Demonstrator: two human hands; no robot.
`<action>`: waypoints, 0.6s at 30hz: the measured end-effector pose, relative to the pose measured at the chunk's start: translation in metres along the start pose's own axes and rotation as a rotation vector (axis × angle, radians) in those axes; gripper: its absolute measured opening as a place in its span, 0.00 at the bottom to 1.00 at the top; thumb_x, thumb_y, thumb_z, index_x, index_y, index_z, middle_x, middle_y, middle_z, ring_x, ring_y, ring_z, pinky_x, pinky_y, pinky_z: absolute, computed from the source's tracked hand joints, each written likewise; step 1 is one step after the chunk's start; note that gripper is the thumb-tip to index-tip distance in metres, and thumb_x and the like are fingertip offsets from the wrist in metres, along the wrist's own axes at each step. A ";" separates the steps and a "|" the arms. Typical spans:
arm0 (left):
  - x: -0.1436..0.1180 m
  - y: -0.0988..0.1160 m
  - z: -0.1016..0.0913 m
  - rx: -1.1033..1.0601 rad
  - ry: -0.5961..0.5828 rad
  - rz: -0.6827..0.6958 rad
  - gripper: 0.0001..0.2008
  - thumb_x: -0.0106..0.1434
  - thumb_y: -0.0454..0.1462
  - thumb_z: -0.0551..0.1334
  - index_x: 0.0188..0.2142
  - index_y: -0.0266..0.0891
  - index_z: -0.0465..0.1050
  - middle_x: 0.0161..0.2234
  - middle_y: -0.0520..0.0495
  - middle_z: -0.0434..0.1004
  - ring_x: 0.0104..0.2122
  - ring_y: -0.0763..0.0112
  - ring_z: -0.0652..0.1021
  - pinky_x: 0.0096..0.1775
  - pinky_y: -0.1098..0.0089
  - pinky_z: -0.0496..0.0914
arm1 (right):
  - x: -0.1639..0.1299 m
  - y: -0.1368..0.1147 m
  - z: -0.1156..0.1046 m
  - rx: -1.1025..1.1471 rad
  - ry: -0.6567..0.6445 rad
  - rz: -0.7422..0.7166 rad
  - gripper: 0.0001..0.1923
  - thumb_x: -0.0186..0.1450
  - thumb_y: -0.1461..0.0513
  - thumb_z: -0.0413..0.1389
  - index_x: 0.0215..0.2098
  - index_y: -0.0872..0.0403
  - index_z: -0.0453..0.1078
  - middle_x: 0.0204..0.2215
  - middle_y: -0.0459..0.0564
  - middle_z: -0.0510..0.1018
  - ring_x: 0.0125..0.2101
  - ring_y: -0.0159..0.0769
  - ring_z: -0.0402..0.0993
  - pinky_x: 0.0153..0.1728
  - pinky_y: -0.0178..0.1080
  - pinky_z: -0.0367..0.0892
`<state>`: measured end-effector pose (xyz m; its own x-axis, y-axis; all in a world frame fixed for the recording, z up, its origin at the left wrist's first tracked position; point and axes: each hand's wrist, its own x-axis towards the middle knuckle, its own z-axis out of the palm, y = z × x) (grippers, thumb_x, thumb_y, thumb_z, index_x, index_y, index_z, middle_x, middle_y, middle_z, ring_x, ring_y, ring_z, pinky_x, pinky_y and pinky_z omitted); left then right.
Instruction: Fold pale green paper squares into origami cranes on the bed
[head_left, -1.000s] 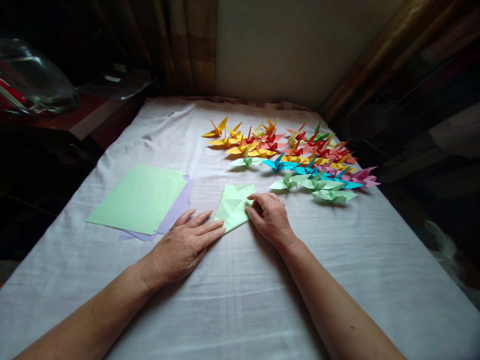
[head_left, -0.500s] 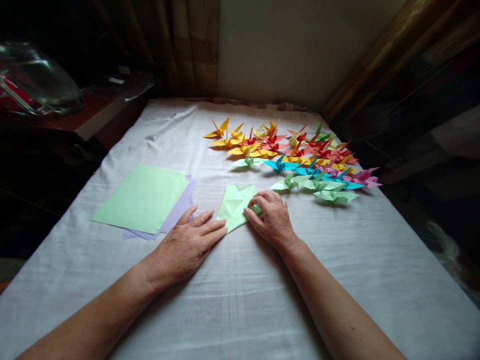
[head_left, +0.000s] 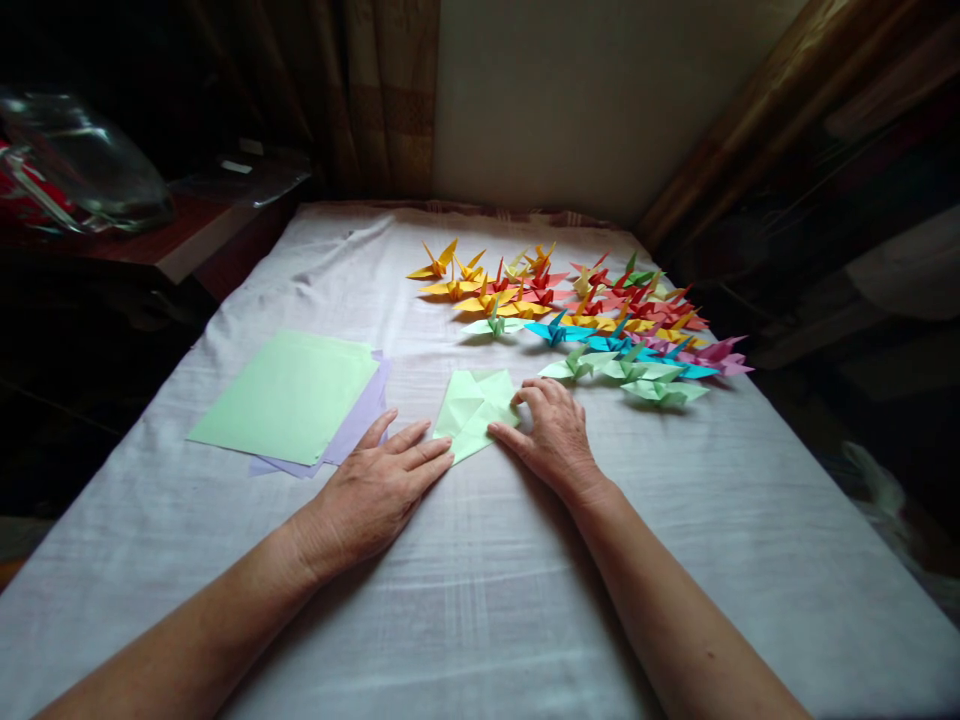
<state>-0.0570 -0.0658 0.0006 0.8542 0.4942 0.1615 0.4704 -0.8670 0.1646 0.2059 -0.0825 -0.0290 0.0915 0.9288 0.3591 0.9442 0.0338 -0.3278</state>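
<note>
White cloth (head_left: 480, 600) covers the whole table, wrinkled, running from the near edge to a pale wall (head_left: 585, 90) at the back. Dark room both sides: brown curtains (head_left: 375, 90) back left, a dark side table (head_left: 172, 230) with a clear glass vessel (head_left: 82, 165) at far left, dim furniture on the right.

Cluster of finished paper cranes (head_left: 592, 310) sits right of centre toward the back, yellow, red, orange, blue, pink, pale green, packed close, some touching. Stack of flat sheets (head_left: 289, 400) left of centre, pale green on top, lilac showing underneath.

Folded pale green paper (head_left: 469, 405) lies flat on the cloth at centre, between both hands, just in front of the nearest green cranes. Kite-like shape, creases and flaps visible at its far end, point toward the person.

Left hand (head_left: 375, 490) is flat, palm down, fingers spread, fingertips touching the paper's near-left edge; no grasp. Right hand (head_left: 551, 435) is curled, fingertips pressing down on the paper's right edge; pressing, not clamping.

Open cloth: wide bare band near the person, more at back left. Right table edge is close beyond the cranes.
</note>
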 end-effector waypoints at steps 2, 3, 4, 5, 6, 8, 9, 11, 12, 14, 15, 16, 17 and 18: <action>0.000 0.000 -0.001 0.002 -0.004 -0.002 0.21 0.69 0.29 0.52 0.57 0.44 0.71 0.58 0.48 0.75 0.61 0.51 0.70 0.64 0.44 0.52 | 0.001 0.009 -0.001 0.014 0.008 -0.005 0.14 0.62 0.52 0.63 0.39 0.50 0.70 0.50 0.56 0.75 0.53 0.51 0.68 0.49 0.48 0.63; 0.000 0.000 -0.001 0.002 -0.004 -0.003 0.21 0.69 0.30 0.52 0.57 0.44 0.71 0.59 0.48 0.75 0.61 0.51 0.70 0.64 0.44 0.52 | 0.001 0.012 -0.001 0.023 0.013 -0.008 0.11 0.63 0.54 0.62 0.39 0.50 0.71 0.50 0.56 0.76 0.51 0.50 0.69 0.48 0.48 0.63; 0.000 0.000 -0.001 0.003 -0.003 -0.002 0.21 0.69 0.30 0.52 0.57 0.44 0.71 0.59 0.48 0.75 0.61 0.52 0.70 0.64 0.44 0.52 | 0.001 0.014 -0.001 0.032 0.021 -0.011 0.08 0.64 0.56 0.61 0.39 0.51 0.71 0.49 0.56 0.76 0.50 0.49 0.70 0.48 0.47 0.63; 0.000 0.000 -0.001 0.005 -0.001 0.001 0.21 0.69 0.29 0.53 0.57 0.44 0.71 0.59 0.48 0.75 0.61 0.52 0.70 0.64 0.45 0.52 | 0.001 0.016 -0.002 0.040 0.028 -0.016 0.06 0.65 0.58 0.59 0.39 0.51 0.71 0.48 0.55 0.77 0.49 0.48 0.71 0.48 0.46 0.64; 0.000 0.000 0.000 0.008 0.002 0.004 0.21 0.69 0.29 0.53 0.57 0.43 0.71 0.58 0.48 0.75 0.60 0.51 0.70 0.64 0.45 0.52 | 0.001 0.016 -0.002 0.046 0.036 -0.026 0.03 0.66 0.60 0.57 0.38 0.51 0.71 0.47 0.55 0.78 0.49 0.47 0.71 0.48 0.46 0.64; 0.000 -0.001 0.000 0.017 0.008 0.011 0.20 0.69 0.29 0.53 0.57 0.43 0.72 0.58 0.48 0.76 0.60 0.51 0.71 0.64 0.45 0.52 | 0.002 0.014 -0.005 0.044 0.070 -0.060 0.05 0.68 0.63 0.54 0.38 0.51 0.72 0.45 0.54 0.79 0.48 0.46 0.72 0.48 0.45 0.64; 0.000 -0.001 0.001 0.022 0.012 0.010 0.20 0.69 0.29 0.53 0.56 0.43 0.72 0.58 0.48 0.76 0.60 0.51 0.71 0.64 0.45 0.52 | 0.002 0.011 -0.006 0.037 0.098 -0.084 0.07 0.68 0.64 0.52 0.39 0.51 0.72 0.45 0.54 0.80 0.47 0.45 0.72 0.49 0.45 0.64; 0.000 0.000 0.001 0.028 0.027 0.003 0.19 0.69 0.30 0.54 0.56 0.44 0.73 0.58 0.49 0.76 0.60 0.53 0.72 0.64 0.47 0.52 | 0.001 0.002 -0.010 0.023 0.157 -0.144 0.10 0.70 0.64 0.50 0.43 0.52 0.74 0.46 0.54 0.80 0.48 0.44 0.73 0.50 0.45 0.64; 0.000 0.000 0.001 0.027 0.035 0.000 0.18 0.69 0.31 0.55 0.55 0.45 0.73 0.57 0.50 0.76 0.60 0.54 0.72 0.64 0.48 0.52 | -0.001 -0.003 -0.011 0.021 0.173 -0.183 0.12 0.71 0.63 0.49 0.47 0.53 0.74 0.47 0.55 0.80 0.49 0.43 0.73 0.52 0.45 0.64; 0.001 0.002 0.002 0.017 0.050 -0.010 0.18 0.69 0.33 0.56 0.55 0.46 0.74 0.57 0.51 0.76 0.60 0.55 0.71 0.65 0.50 0.51 | -0.007 -0.015 -0.013 0.014 0.092 -0.284 0.17 0.72 0.62 0.48 0.55 0.54 0.71 0.54 0.56 0.77 0.56 0.43 0.70 0.57 0.45 0.62; 0.001 0.003 0.002 0.010 0.057 -0.015 0.17 0.68 0.34 0.57 0.55 0.46 0.74 0.57 0.52 0.76 0.61 0.56 0.71 0.66 0.50 0.50 | -0.011 -0.020 -0.013 -0.005 0.019 -0.326 0.19 0.73 0.60 0.48 0.59 0.55 0.69 0.59 0.56 0.73 0.60 0.44 0.66 0.60 0.47 0.60; 0.001 0.004 0.002 0.002 0.061 -0.019 0.17 0.68 0.35 0.58 0.55 0.46 0.73 0.57 0.52 0.76 0.61 0.56 0.70 0.66 0.51 0.48 | -0.015 -0.024 -0.013 -0.026 -0.077 -0.366 0.21 0.73 0.58 0.48 0.61 0.55 0.67 0.63 0.56 0.69 0.63 0.45 0.62 0.63 0.49 0.57; 0.000 0.005 0.001 -0.005 0.066 -0.023 0.17 0.68 0.37 0.58 0.56 0.45 0.74 0.58 0.52 0.76 0.62 0.56 0.69 0.67 0.51 0.47 | -0.019 -0.028 -0.013 -0.042 -0.185 -0.400 0.24 0.73 0.56 0.49 0.64 0.54 0.64 0.66 0.56 0.65 0.65 0.47 0.59 0.64 0.52 0.54; 0.000 0.006 0.001 -0.011 0.069 -0.026 0.17 0.68 0.39 0.59 0.56 0.45 0.74 0.58 0.51 0.76 0.63 0.56 0.68 0.67 0.52 0.45 | -0.022 -0.031 -0.013 -0.052 -0.271 -0.403 0.26 0.73 0.54 0.49 0.66 0.54 0.62 0.67 0.55 0.63 0.67 0.47 0.57 0.66 0.53 0.52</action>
<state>-0.0537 -0.0712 0.0002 0.8243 0.5202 0.2232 0.4896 -0.8531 0.1803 0.1785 -0.1085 -0.0154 -0.3641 0.9084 0.2055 0.9026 0.3986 -0.1626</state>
